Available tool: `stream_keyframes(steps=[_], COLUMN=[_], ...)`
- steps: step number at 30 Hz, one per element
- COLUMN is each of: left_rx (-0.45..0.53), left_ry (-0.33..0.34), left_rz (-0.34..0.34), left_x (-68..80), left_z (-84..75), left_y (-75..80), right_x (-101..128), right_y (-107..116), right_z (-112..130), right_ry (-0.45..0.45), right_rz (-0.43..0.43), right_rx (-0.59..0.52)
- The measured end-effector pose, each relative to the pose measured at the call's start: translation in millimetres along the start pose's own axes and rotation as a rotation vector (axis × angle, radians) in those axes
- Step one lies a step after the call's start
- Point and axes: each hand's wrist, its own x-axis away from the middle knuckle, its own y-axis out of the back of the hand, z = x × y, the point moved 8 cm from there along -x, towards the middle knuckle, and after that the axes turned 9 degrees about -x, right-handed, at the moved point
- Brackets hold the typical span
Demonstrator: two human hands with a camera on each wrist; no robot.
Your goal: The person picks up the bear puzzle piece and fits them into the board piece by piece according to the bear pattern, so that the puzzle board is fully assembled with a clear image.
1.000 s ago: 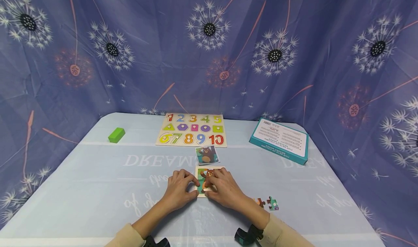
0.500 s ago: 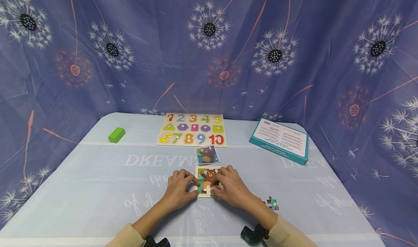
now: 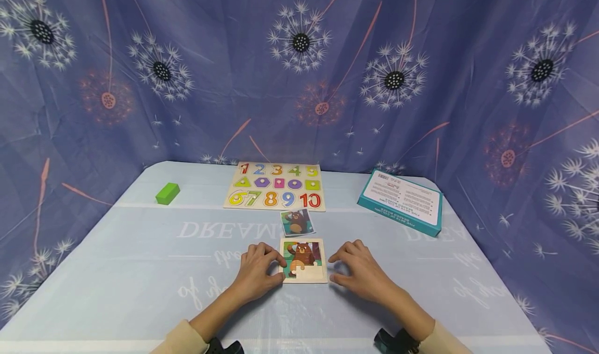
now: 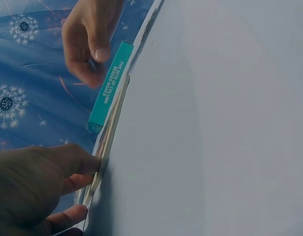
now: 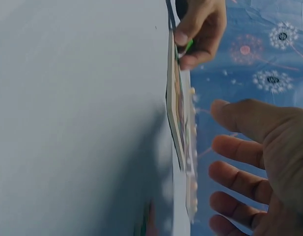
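A square wooden jigsaw puzzle [image 3: 311,274] with a brown bear picture lies in front of me; bare wood shows in its lower right part. My left hand [image 3: 258,271] holds the puzzle's left edge between thumb and fingers, which the left wrist view shows at the thin edge [image 4: 106,147]. My right hand [image 3: 357,270] hovers just right of the puzzle with fingers spread and nothing in them. In the right wrist view its fingers [image 5: 237,147] are apart from the board. Blurred green and red puzzle pieces [image 5: 147,221] show at the bottom there; my right forearm hides them in the head view.
Bear picture cards [image 3: 297,222] lie just behind the puzzle. A wooden number and shape board [image 3: 274,191] is farther back. At the back right lies a teal box [image 3: 401,200], and a green block [image 3: 167,193] sits at the back left.
My right hand has lifted off the puzzle and moved right, uncovering the bear and the bare wood. The loose pieces have gone out of sight under the right forearm. My left hand stays put.
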Motion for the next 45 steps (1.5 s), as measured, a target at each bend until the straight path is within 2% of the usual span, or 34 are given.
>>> stream_keyframes(steps=[8, 19, 24, 31, 45], left_rx=[-0.007, -0.011, -0.015, -0.009, -0.006], left_ry=[0.010, 0.002, 0.002, 0.008, 0.003], left_rz=[0.010, 0.008, 0.007, 0.012, 0.012], left_x=[-1.3, -0.4, -0.4, -0.5, -0.7], left_z=[1.2, 0.2, -0.1, 0.2, -0.4], left_y=[-1.9, -1.3, -1.0, -1.4, -0.9], right_x=[20.2, 51.1, 61.0, 68.5, 72.2], right_y=[15.1, 29.5, 32.4, 32.1, 31.4], right_z=[-19.6, -35.2, -39.2, -45.1, -52.1], right_ry=[-0.046, 0.035, 0.040, 0.039, 0.033], right_rz=[0.002, -0.020, -0.008, 0.015, -0.006], right_rx=[0.019, 0.032, 0.024, 0.036, 0.054])
